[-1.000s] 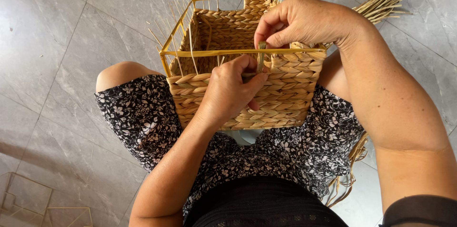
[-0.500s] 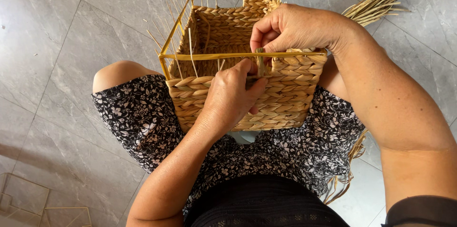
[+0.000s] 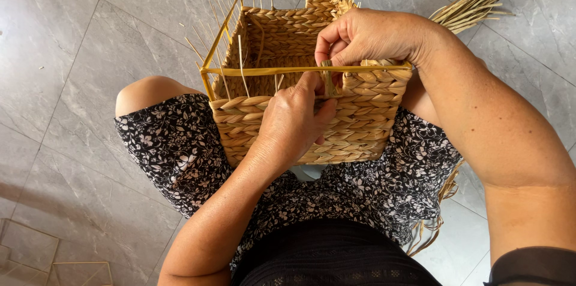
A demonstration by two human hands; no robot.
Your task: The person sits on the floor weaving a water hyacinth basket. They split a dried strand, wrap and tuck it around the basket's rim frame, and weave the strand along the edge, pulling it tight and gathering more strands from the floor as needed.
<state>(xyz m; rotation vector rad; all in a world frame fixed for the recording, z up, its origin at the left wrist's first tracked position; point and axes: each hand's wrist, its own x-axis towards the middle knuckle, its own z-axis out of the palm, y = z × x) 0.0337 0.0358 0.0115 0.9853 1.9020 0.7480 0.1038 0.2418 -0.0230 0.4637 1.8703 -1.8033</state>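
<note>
Square woven basket on the person's lap above a grey tiled floor: braided straw walls, yellow wire frame, 1 wall unfinished. Left hand and right hand both pinch a straw strand at the near rim.

Under the left hand the basket wall is thick braided straw, tan, dry and coarsely ribbed. At the right hand fingertips runs a thin, smooth, yellow-coated metal frame, and a flat fibre strand looks matt. Below both hands, the floral skirt is soft matt cloth. The floor tiles beyond are polished grey stone, faintly glossy.
</note>
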